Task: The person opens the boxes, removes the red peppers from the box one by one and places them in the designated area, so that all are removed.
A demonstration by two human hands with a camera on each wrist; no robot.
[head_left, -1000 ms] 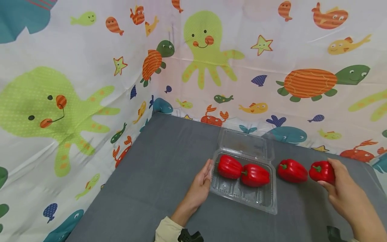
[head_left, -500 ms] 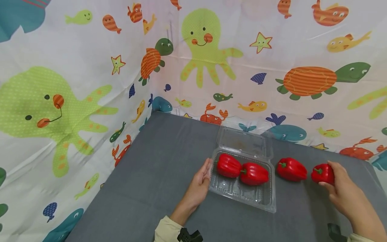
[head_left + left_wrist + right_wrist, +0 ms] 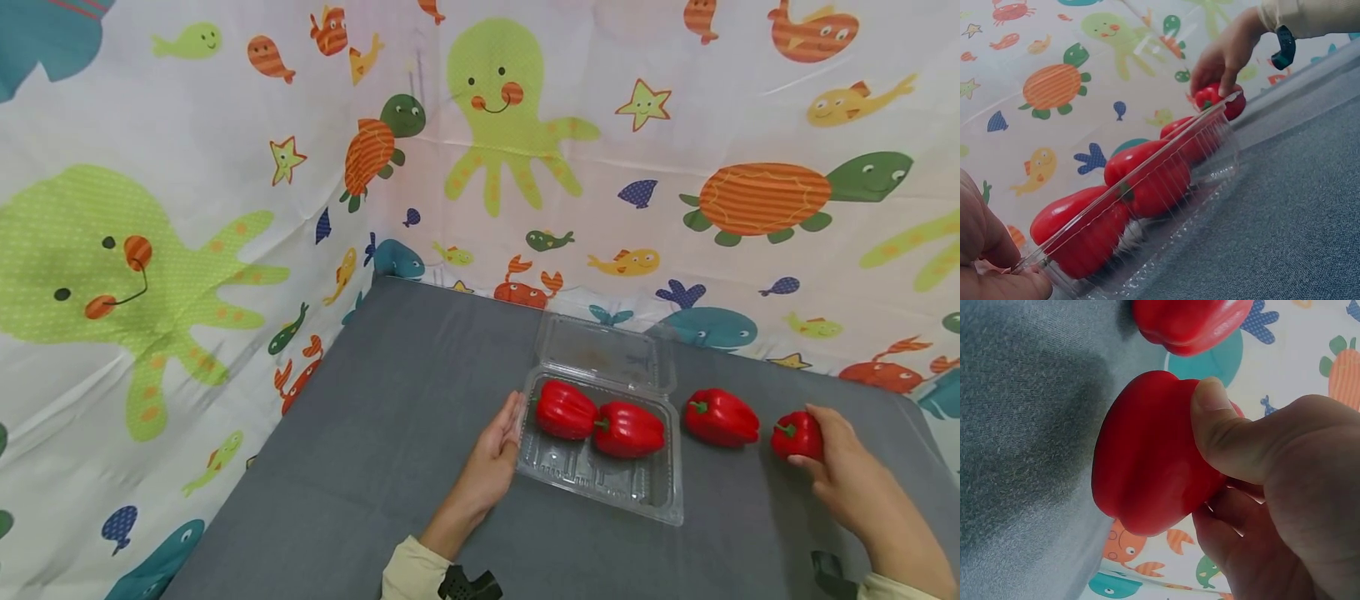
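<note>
One red pepper (image 3: pixel 795 436) was pinched by R hand (image 3: pixel 862 479) nr the desk's (image 3: pixel 360 425) far R corner, best gripped lightly, w/ clear container (image 3: pixel 600 473) best kept steady, held at its L edge by L hand (image 3: pixel 489 467).

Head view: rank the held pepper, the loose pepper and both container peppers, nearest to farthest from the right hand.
1. Held pepper, in the right hand.
2. Loose pepper, between that and the container.
3. Container's right pepper, inside.
4. Container's left pepper, leftmost.
</note>
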